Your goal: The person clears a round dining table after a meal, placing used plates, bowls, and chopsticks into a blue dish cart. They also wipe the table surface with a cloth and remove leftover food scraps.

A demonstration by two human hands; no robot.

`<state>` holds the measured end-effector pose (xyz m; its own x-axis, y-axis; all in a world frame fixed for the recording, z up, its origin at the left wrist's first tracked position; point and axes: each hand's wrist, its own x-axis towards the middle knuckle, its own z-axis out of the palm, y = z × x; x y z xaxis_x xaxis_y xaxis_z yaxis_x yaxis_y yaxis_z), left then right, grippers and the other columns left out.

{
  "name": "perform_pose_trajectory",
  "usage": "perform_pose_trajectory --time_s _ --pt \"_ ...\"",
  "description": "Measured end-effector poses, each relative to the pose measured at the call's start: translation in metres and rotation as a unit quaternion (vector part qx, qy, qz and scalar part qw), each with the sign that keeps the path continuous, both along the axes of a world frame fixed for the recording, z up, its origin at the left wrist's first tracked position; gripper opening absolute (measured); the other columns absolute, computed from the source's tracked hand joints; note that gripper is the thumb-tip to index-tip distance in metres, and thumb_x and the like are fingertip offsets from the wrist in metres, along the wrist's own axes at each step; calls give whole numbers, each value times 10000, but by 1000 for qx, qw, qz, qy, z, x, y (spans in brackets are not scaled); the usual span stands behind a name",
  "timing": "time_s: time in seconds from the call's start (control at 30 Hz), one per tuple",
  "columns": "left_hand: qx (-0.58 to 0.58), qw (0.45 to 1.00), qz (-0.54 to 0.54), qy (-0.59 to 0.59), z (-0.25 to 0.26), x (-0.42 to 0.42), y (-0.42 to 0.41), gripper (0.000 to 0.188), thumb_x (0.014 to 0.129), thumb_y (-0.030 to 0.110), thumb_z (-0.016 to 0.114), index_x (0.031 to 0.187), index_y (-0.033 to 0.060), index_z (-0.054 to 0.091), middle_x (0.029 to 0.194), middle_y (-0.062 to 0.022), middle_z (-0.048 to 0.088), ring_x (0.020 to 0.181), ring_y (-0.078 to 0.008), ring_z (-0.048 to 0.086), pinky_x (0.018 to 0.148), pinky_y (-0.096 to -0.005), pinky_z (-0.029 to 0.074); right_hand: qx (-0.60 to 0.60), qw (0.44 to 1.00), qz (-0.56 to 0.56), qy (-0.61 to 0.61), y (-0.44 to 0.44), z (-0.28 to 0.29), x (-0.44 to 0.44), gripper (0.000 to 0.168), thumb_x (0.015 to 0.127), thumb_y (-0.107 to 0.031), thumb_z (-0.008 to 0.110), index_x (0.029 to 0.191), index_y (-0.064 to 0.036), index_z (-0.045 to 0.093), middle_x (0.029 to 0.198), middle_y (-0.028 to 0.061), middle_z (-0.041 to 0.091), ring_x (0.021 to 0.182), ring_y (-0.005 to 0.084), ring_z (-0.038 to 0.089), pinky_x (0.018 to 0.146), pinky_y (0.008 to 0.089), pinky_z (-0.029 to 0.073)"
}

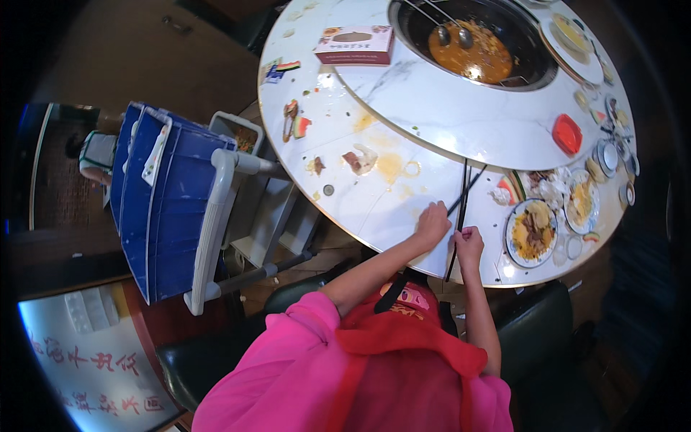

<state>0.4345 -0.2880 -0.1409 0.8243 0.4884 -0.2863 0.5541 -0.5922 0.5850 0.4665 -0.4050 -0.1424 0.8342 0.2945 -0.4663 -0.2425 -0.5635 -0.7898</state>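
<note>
Several black chopsticks (462, 201) lie at the front of a round white marble-look table (351, 213). My left hand (433, 224) grips the near end of one slanting chopstick (474, 184), which crosses the others. Just right of it, my right hand (468, 245) pinches the upright-looking chopsticks near their middle; their lower ends reach the table edge. To the right of my right hand sits a patterned plate (532, 233) of leftover food. Watermelon rind (510, 189) and crumpled tissues (550, 186) are beyond that plate.
A large pot (421, 40) with orange broth and two ladles is set in the raised centre. A tissue box (354, 46) and a red dish (567, 134) flank it. Food scraps and spills dot the left side. A cart with blue bins (181, 156) stands left; a person (97, 154) is beyond.
</note>
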Motion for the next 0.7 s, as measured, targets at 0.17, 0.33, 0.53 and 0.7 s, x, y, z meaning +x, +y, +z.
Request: perform_pose_trajectory --time_s 0.17,0.33,0.53,0.7 --pt "-123 986 22 -111 -3 -7 -7 176 661 116 558 779 0 496 709 -183 506 708 -348 490 642 -413 399 204 949 -143 193 16 0 -1 205 810 -131 464 978 -20 426 718 34 523 611 102 492 485 206 365" --pt "-105 984 -36 -139 7 -17 -14 211 682 95 543 884 42 515 810 -150 481 768 -318 478 646 -369 409 220 924 -200 241 25 2 -2 108 835 -171 449 841 -78 504 666 -15 488 565 69 462 461 195 352" --pt "-80 979 -73 -173 47 -42 21 260 705 82 534 957 63 474 881 -132 434 802 -300 471 684 -362 414 249 916 -180 258 9 -25 1 155 792 -151 467 659 -89 418 545 -3 405 461 102 404 400 232 338" --pt "-49 962 64 -262 156 -145 114 283 768 106 537 1042 55 492 1022 -116 438 894 -240 502 760 -297 426 238 908 -168 301 -30 6 -2 177 843 -253 425 856 -78 450 581 -20 363 444 85 319 409 223 290"
